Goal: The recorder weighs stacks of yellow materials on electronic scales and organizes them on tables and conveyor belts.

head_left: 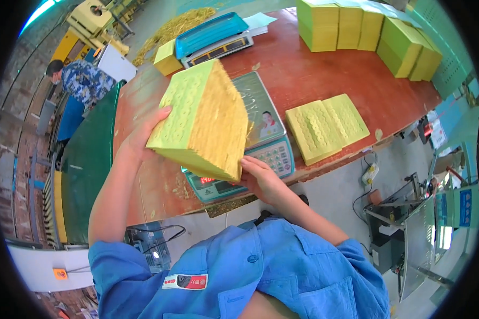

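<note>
Both my hands hold up a thick stack of yellow paper with rows of embossed or punched round patterns on its top sheet. The stack is tilted, its layered edges turned toward the right. My left hand grips its left side, thumb on the patterned face. Around the lower right corner my right hand is closed, its fingers partly hidden. Beneath the stack is a teal digital scale, its plate partly covered. A pair of lower yellow paper stacks lies side by side to the right of the scale.
Several tall yellow stacks stand at the far right of the red-brown table. A second scale with a blue tray and a yellow block are at the far left. Beyond the green surface, a person in camouflage bends over.
</note>
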A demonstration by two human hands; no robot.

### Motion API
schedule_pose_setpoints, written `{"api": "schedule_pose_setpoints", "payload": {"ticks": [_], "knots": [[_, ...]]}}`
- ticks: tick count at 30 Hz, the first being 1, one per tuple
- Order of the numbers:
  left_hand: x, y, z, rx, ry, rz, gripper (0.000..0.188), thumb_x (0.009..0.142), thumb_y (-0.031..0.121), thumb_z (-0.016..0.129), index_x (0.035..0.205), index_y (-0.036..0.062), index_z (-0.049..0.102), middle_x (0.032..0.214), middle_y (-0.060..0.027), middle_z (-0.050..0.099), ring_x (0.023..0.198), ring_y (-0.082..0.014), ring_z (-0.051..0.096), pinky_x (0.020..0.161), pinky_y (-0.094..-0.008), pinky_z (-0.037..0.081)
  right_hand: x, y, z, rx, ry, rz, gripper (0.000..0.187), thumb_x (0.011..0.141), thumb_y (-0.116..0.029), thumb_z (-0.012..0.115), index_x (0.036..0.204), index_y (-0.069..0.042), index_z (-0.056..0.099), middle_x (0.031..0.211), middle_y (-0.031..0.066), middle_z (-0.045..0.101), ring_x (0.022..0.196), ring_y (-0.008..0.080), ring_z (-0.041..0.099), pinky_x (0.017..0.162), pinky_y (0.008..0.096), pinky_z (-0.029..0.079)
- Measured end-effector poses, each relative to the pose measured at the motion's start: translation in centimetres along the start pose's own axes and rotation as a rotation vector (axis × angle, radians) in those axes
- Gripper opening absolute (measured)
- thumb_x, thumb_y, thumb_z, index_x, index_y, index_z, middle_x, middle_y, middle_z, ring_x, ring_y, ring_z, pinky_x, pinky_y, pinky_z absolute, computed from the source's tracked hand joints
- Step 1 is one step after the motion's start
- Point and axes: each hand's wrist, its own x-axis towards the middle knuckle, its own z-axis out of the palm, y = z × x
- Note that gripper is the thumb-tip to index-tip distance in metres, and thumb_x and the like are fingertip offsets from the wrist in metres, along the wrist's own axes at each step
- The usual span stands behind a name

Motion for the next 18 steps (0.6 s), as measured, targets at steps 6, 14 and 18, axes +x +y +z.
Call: {"api": "schedule_pose_setpoints", "payload": {"ticks": [6, 14, 18], "knots": [[-3.0, -4.4, 1.7, -0.133, 0.097, 0.156, 0.054, 0.097, 0.043, 0.048, 0.136, 0.006, 0.05, 0.129, -0.0107, 0.06, 0.115, -0.0245, 0.059, 0.098, -0.042, 0.047, -2.7, -3.4, -0.2, -0.135, 0.001, -0.008, 0.047, 0.098, -0.028, 0.057, 0.135, 0.0, 0.049, 0.125, 0.0094, 0.06, 0.115, 0.0188, 0.058, 0.096, 0.0358, 0.047], [1.1, -8.9, 11.7, 0.202, 0.299, 0.572, 0.046, 0.099, 0.038, 0.045, 0.136, 0.0105, 0.048, 0.129, -0.009, 0.058, 0.117, -0.0221, 0.056, 0.096, -0.0399, 0.047, -6.9, -15.7, -4.6, -0.249, 0.118, -0.13, 0.052, 0.097, -0.028, 0.056, 0.139, 0.0, 0.045, 0.132, 0.0108, 0.055, 0.124, 0.0196, 0.05, 0.104, 0.0347, 0.04], [8.8, -4.3, 21.6, -0.413, 0.056, 0.198, 0.048, 0.096, 0.043, 0.049, 0.133, 0.0132, 0.05, 0.128, -0.0064, 0.057, 0.114, -0.0222, 0.056, 0.092, -0.042, 0.048, -4.8, -23.9, -11.2, -0.279, 0.133, -0.247, 0.05, 0.098, -0.032, 0.052, 0.14, -0.006, 0.043, 0.129, 0.0076, 0.056, 0.115, 0.0183, 0.056, 0.092, 0.0365, 0.049]]}}
